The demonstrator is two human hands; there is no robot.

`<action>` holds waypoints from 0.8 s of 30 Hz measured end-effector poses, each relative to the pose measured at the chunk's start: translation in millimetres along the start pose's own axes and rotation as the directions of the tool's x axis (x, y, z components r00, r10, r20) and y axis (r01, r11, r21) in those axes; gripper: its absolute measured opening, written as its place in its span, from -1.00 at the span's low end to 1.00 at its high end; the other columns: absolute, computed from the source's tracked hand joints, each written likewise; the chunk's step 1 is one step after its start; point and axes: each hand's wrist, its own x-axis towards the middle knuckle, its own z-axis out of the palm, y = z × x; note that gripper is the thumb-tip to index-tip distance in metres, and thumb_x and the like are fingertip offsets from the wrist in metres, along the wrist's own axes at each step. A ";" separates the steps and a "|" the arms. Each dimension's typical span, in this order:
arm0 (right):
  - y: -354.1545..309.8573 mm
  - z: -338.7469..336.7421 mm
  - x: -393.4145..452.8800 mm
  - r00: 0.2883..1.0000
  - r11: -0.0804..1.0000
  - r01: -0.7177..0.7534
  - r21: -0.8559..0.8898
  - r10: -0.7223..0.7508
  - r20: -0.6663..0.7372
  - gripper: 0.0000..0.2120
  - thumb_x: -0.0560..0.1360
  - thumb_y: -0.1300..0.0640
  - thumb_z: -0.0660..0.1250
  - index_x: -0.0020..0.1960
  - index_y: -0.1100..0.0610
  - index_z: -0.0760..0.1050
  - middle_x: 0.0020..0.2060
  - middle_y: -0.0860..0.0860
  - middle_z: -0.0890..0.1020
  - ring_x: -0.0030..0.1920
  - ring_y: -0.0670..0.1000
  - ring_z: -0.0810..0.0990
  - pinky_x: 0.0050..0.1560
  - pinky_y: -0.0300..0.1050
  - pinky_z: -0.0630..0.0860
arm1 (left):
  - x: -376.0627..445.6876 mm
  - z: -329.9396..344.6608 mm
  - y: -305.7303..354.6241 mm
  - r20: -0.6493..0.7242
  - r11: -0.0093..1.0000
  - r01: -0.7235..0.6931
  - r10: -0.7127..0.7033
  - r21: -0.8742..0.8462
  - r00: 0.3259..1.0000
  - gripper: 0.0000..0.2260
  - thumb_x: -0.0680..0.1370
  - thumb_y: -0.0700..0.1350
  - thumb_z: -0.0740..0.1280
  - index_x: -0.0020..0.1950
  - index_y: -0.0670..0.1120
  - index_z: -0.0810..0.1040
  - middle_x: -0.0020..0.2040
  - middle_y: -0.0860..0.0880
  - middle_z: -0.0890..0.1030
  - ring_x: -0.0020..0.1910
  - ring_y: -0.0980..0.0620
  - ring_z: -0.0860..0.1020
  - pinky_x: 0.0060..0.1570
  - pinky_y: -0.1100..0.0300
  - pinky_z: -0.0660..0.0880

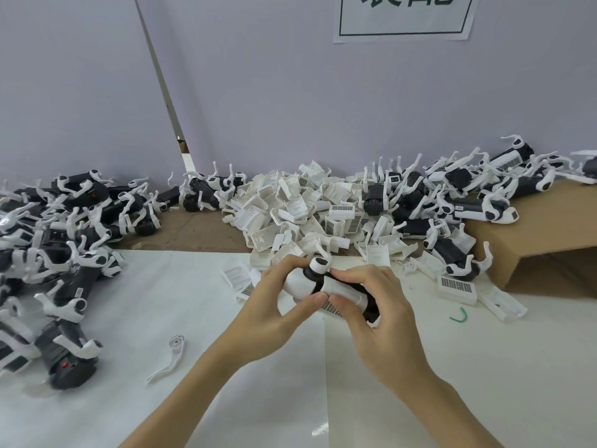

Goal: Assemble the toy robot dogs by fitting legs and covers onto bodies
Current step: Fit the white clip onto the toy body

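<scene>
Both hands hold one toy robot dog body [326, 284], black with white shells, just above the white table [161, 302] in the middle of the head view. My left hand [274, 305] grips its white rounded end, thumb underneath. My right hand [371, 305] grips the other end, fingers curled over the white cover and thumb pressing near the slotted panel. A white leg joint [320, 265] sticks up from the body between my fingers. A loose white leg [171, 357] lies on the table to the left of my left forearm.
A heap of white covers [307, 208] lies behind the hands. Piles of dogs with legs sit at left [64, 227] and at back right [468, 192]. A cardboard box [549, 234] stands at right. A green scrap [460, 315] lies on the table.
</scene>
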 end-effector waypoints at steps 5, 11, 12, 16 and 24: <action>-4.9 2.0 -2.1 0.996 0.995 -0.082 0.062 0.081 0.030 -0.72 0.60 -0.13 0.33 0.30 -0.29 0.45 0.18 -0.22 0.55 0.27 -0.03 0.54 0.18 -0.37 0.41 | -0.3 0.4 -3.0 0.021 0.999 -0.010 0.009 0.042 1.000 -0.64 0.59 0.18 0.38 0.33 0.07 0.51 0.20 0.13 0.63 0.33 -0.09 0.50 0.36 -0.03 0.43; 0.6 -12.2 6.4 0.993 0.997 -0.064 -0.039 0.068 0.098 -0.66 0.58 -0.20 0.36 0.32 -0.19 0.49 0.18 -0.25 0.58 0.29 -0.07 0.52 0.19 -0.43 0.37 | 0.8 4.5 -3.2 0.007 0.999 -0.040 0.040 -0.007 0.999 -0.66 0.64 0.16 0.34 0.37 0.08 0.46 0.19 0.16 0.61 0.26 0.01 0.54 0.09 0.27 0.45; 1.4 -14.7 8.6 0.991 0.996 -0.040 -0.084 0.050 0.120 -0.65 0.59 -0.20 0.35 0.34 -0.15 0.50 0.19 -0.26 0.58 0.30 -0.07 0.51 0.24 -0.39 0.35 | 1.0 4.9 -3.0 0.018 0.999 -0.041 0.041 -0.031 0.999 -0.69 0.67 0.10 0.34 0.38 0.05 0.46 0.20 0.14 0.61 0.28 -0.01 0.54 0.11 0.26 0.45; 5.2 -15.2 10.0 0.978 0.970 0.102 -0.220 -0.058 0.198 -0.69 0.67 -0.13 0.24 0.28 0.01 0.58 0.11 -0.26 0.57 0.26 -0.19 0.43 0.35 -0.14 0.32 | 0.4 3.2 -4.3 0.059 0.997 -0.024 0.028 -0.073 0.998 -0.70 0.69 0.01 0.34 0.41 0.03 0.45 0.24 0.09 0.59 0.33 -0.08 0.52 0.26 0.07 0.45; 2.5 -10.8 6.9 0.975 0.986 -0.002 -0.165 0.038 0.217 -0.71 0.64 -0.07 0.30 0.22 0.05 0.64 -0.01 -0.16 0.64 0.11 -0.03 0.55 0.28 -0.08 0.34 | -2.2 14.1 -6.5 -0.026 0.990 0.034 -0.038 -0.138 0.999 -0.72 0.65 0.07 0.38 0.33 0.04 0.52 0.08 0.10 0.64 0.13 0.03 0.59 0.16 0.18 0.49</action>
